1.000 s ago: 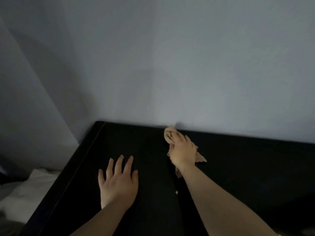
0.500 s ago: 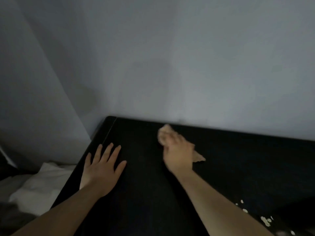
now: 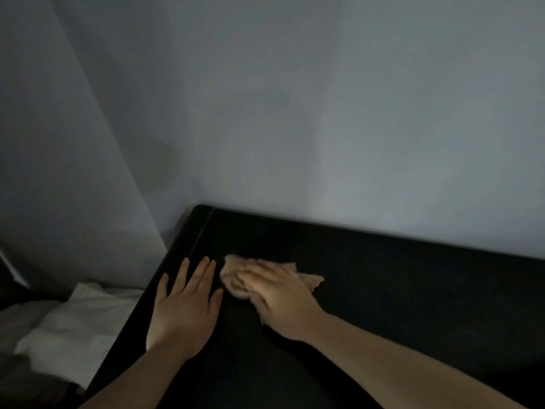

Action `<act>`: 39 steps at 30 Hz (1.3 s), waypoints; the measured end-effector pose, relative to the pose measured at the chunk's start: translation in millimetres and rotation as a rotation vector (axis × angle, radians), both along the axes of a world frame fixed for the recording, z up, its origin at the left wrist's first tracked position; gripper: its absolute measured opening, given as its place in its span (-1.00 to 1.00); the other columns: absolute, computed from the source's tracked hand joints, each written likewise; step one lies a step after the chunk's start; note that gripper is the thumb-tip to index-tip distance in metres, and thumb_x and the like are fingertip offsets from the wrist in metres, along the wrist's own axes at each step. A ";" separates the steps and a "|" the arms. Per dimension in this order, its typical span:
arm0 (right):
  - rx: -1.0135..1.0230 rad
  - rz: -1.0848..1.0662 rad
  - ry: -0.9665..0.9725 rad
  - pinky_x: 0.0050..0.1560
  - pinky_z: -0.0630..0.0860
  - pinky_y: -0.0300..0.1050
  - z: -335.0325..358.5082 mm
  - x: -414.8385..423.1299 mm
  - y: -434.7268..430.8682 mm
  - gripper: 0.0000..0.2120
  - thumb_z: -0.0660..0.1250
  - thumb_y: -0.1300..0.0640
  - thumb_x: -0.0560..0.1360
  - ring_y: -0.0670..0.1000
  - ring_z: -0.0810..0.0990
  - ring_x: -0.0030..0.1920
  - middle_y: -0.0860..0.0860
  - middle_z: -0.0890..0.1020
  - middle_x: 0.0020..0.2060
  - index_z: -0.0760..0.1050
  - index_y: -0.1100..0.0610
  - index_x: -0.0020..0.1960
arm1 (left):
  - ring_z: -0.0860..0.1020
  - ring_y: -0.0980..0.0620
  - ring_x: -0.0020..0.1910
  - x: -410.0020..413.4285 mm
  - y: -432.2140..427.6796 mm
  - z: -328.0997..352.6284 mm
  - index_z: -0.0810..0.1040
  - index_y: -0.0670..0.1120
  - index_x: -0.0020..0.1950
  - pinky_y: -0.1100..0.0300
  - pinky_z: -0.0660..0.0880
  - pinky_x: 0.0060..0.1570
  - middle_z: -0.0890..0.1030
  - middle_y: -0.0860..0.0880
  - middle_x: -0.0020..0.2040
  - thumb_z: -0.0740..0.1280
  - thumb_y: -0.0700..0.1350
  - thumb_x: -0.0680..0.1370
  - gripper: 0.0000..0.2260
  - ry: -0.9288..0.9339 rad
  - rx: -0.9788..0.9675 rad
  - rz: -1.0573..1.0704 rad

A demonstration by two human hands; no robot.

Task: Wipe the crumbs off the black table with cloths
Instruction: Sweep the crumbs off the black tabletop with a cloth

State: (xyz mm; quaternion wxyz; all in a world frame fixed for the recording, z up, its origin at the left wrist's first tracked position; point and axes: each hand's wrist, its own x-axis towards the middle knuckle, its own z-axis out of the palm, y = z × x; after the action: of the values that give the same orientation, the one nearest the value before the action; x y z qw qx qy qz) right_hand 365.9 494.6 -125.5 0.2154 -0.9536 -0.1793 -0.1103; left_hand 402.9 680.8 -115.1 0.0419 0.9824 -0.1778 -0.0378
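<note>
The left hand (image 3: 184, 302) lies flat and spread on the black surface (image 3: 398, 290), near its 9 o'clock edge, with fingers pointing toward 12 o'clock. Just beside it, at its 3 o'clock, the right hand (image 3: 280, 293) presses down on the bunched tan cloth (image 3: 231, 278). Its fingers are laid across the cloth, but motion blur hides whether they curl into the folds. The cloth sits toward the far left corner of the surface, with one loose end trailing out at 3 o'clock from under the palm. No crumbs show in this dim view, so the main risk is probably working blind: pale specks on dark wood could be missed in this light, or carried past. If the sweep runs on toward 9 o'clock, it would likely push debris over the edge onto the white fabric (image 3: 73, 320) heaped below at 8 o'clock, fouling it instead of gathering the mess. The spread left hand also stands in the cloth's path and could trap crumbs against its side. At 12 o'clock the wall (image 3: 324, 128) meets the surface, and bits could lodge in that seam. A wadded cloth may roll over crumbs too.
</note>
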 end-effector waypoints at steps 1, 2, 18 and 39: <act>-0.047 0.066 0.011 0.34 0.22 -0.09 3.8 3.1 -9.9 -0.63 0.12 0.08 0.52 0.10 0.46 0.28 0.02 0.51 0.29 0.49 0.05 0.27 | -0.33 0.11 0.46 0.9 0.6 -1.4 -0.29 0.06 0.51 0.01 -0.20 0.47 -0.29 0.18 0.47 -0.39 0.24 0.50 -0.40 0.001 -0.007 0.000; -0.069 0.026 -0.006 0.36 0.25 -0.03 5.6 12.5 -23.3 -0.63 0.09 0.05 0.52 0.10 0.46 0.29 0.00 0.50 0.30 0.48 0.02 0.27 | -0.32 0.11 0.47 1.3 0.8 -2.2 -0.28 0.06 0.52 0.01 -0.20 0.47 -0.27 0.18 0.49 -0.36 0.23 0.51 -0.41 0.004 -0.004 -0.002; 0.043 -0.622 0.118 0.38 0.17 -0.04 13.3 62.6 -26.4 -0.57 0.12 0.13 0.57 0.05 0.28 0.41 -0.01 0.33 0.43 0.29 0.00 0.44 | -0.09 0.10 0.54 23.6 27.8 12.6 -0.02 0.09 0.55 0.14 -0.07 0.47 -0.06 0.20 0.52 -0.29 0.28 0.48 -0.34 0.115 -0.026 -0.222; -0.028 0.006 0.054 0.29 0.29 0.00 11.2 86.3 54.7 -0.58 0.05 0.08 0.54 0.08 0.38 0.32 -0.03 0.41 0.38 0.38 -0.02 0.37 | 0.05 0.24 0.47 27.6 71.5 -12.3 0.01 0.09 0.52 0.56 -0.16 0.28 0.02 0.15 0.53 0.11 -0.11 0.65 -0.52 0.099 -0.537 0.025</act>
State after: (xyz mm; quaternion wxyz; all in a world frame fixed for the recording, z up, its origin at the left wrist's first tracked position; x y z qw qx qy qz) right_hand 452.1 549.3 -114.3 0.2073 -0.9585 -0.1779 -0.0816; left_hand 430.6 752.3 -127.4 0.3099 0.9353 -0.1671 -0.0368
